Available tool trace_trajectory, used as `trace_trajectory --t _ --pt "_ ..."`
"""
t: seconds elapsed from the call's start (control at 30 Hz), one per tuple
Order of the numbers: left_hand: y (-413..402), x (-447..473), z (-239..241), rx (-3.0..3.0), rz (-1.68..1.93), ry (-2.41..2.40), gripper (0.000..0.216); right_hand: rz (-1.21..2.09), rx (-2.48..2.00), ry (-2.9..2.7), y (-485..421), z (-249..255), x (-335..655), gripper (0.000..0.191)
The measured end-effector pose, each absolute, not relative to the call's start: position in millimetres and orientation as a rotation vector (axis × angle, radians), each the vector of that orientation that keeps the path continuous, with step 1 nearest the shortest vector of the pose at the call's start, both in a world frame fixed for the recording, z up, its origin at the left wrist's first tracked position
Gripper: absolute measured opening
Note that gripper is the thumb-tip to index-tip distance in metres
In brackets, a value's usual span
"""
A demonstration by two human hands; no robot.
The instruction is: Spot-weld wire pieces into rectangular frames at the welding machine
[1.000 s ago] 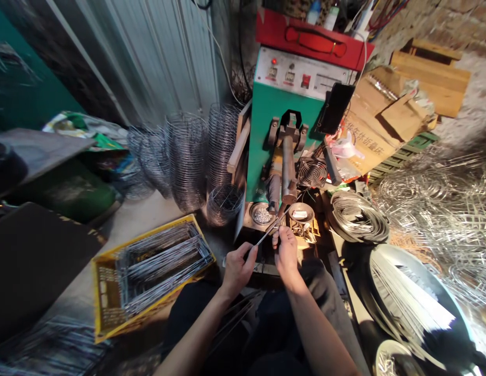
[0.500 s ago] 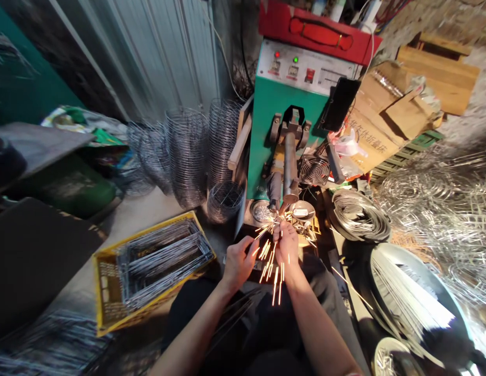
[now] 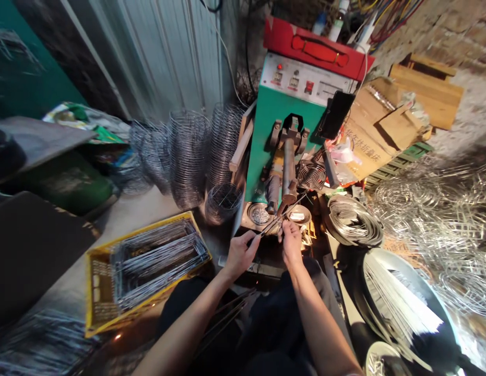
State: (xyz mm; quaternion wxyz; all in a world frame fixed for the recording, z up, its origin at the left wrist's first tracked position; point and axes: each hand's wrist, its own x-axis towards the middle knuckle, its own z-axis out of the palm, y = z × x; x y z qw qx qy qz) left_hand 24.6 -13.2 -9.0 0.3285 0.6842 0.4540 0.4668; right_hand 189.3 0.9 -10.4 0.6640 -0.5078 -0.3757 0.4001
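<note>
My left hand pinches the near end of a thin wire rod that slants up to the right, past the electrode arm of a green welding machine. My right hand is closed on the same wire piece just below the electrode tip. Both hands sit close together in front of the machine. Two small metal dishes lie at the machine's base.
A yellow crate of bent wire frames sits left of my lap. Stacked wire baskets stand behind it. A wire coil, a pan of straight rods and tangled wire pieces lie on the right.
Sparks flew between my hands half a second ago and have stopped. The wire piece now sticks out further up to the right of the electrode.
</note>
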Motion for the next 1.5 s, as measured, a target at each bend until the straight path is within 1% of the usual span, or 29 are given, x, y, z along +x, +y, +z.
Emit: trace_trajectory --t 0.2,0.43,0.73,0.93,1.03,1.17,1.27,1.43,1.5 --pt "-6 35 -10 1.912 1.304 1.188 0.031 1.001 -1.141 -0.788 10 -7 197 0.041" --pt "-8 36 -13 2.030 1.264 1.243 0.029 1.024 -1.127 -0.781 14 -9 196 0.040" --pt "4 27 -3 1.823 1.248 1.131 0.032 1.000 -1.117 -0.830 14 -12 198 0.041" --pt "8 25 -5 1.786 1.150 1.190 0.032 1.028 -1.122 -0.848 15 -9 205 0.042" --pt "11 24 -4 1.816 1.161 1.173 0.034 1.065 -1.179 -0.871 5 -6 212 0.045" --pt "6 14 -3 1.926 1.186 1.150 0.034 1.052 -1.371 -0.969 -32 -8 226 0.047" --pt "-8 -11 -5 2.070 1.145 1.178 0.031 0.960 -1.540 -1.205 -71 -10 243 0.045" --pt "-43 -87 -10 2.234 1.038 1.356 0.034 0.507 -1.895 -1.534 -119 -18 285 0.043" --pt "-56 -123 -7 2.200 0.999 1.511 0.034 0.420 -1.961 -1.569 -124 -24 300 0.042"
